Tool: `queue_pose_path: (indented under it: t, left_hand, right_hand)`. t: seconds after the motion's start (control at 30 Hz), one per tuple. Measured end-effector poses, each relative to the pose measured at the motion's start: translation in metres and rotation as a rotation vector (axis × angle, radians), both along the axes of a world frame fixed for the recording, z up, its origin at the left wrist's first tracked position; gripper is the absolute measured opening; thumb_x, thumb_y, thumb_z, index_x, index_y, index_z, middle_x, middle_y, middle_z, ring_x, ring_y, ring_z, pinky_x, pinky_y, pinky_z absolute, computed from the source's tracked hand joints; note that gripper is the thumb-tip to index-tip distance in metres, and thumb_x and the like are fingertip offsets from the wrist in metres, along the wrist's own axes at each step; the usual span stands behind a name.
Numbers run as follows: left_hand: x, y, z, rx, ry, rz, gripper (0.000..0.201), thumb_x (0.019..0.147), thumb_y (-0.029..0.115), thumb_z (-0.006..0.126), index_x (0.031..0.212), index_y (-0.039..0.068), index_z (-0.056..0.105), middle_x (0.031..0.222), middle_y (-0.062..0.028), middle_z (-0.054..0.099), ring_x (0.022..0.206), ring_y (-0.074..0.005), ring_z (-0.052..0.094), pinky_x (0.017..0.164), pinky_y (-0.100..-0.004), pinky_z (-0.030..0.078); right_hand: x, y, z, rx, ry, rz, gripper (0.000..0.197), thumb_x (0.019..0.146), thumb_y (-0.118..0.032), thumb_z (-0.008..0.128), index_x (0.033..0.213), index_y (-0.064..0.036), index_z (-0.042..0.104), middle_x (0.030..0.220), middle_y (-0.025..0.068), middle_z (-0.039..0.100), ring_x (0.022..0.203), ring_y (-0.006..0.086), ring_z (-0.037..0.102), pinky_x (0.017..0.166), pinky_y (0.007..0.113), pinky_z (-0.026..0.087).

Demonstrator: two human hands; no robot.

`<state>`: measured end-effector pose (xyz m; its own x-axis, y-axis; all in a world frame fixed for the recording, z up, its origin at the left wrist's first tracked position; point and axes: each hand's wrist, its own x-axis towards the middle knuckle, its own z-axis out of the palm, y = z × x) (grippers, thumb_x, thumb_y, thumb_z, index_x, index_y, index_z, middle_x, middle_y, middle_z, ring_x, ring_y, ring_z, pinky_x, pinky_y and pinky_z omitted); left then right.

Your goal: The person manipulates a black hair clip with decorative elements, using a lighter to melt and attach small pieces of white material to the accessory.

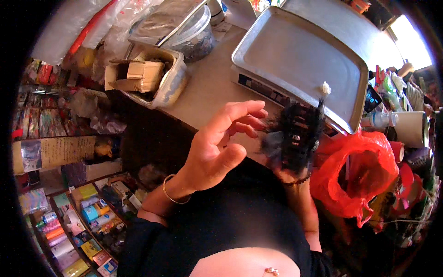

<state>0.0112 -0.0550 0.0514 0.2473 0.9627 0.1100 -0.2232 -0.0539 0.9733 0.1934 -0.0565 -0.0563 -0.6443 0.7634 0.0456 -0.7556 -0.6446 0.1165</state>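
Observation:
My left hand (217, 143) is raised over the counter's near edge. Its fingers are apart and loosely curled, with nothing in them, and a gold bangle circles the wrist. Just to its right, a black bristly thing (297, 134) with spiky fringes stands up from my right hand (290, 176). Motion blurs this thing, and its exact kind cannot be made out. It covers most of my right hand's fingers. Beyond it, a small whitish lump (326, 87) lies on the metal tray (295, 46) of a weighing scale (260, 87).
A red plastic bag (332, 184) gapes at the right, near a white cylinder (410, 129) and a clear bottle (379, 120). At the back left are a tub (177, 83) holding a cardboard box (143, 76) and a clear round container (194, 39). Shelves of packaged goods (94, 212) fill the left.

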Motion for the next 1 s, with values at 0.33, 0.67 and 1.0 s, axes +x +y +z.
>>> queue_pose_path:
  t: [0.33, 0.67, 1.0]
  left_hand:
    - [0.011, 0.001, 0.013, 0.536, 0.591, 0.156, 0.05, 0.065, 0.015, 0.075, 0.111, 0.004, 0.055, 0.103, -0.0121, 0.046, 0.095, -0.0216, 0.051, 0.08, -0.0294, 0.045]
    - [0.011, -0.001, 0.011, 0.462, 0.556, 0.236, 0.019, 0.066, -0.007, 0.065, 0.081, 0.003, 0.061, 0.087, -0.0098, 0.056, 0.076, -0.0172, 0.056, 0.067, -0.0239, 0.045]
    - [0.007, 0.003, 0.013, 0.536, 0.565, 0.099, 0.032, 0.066, 0.014, 0.073, 0.09, 0.001, 0.055, 0.095, -0.0142, 0.049, 0.087, -0.0211, 0.049, 0.078, -0.0273, 0.04]
  right_hand:
    - [-0.024, -0.006, 0.034, 0.241, -0.963, -0.325, 0.04, 0.087, -0.038, 0.044, 0.11, -0.0063, 0.051, 0.098, 0.0097, 0.059, 0.078, 0.0207, 0.058, 0.059, 0.03, 0.05]
    - [-0.031, -0.003, 0.039, -0.269, 0.116, 0.296, 0.041, 0.083, -0.039, 0.05, 0.106, -0.0053, 0.048, 0.08, 0.0066, 0.053, 0.061, 0.0135, 0.05, 0.05, 0.022, 0.042]
    - [-0.03, -0.002, 0.028, -0.055, -0.016, 0.101, 0.035, 0.083, -0.022, 0.053, 0.114, -0.0059, 0.047, 0.103, 0.0097, 0.053, 0.082, 0.0178, 0.056, 0.06, 0.025, 0.052]
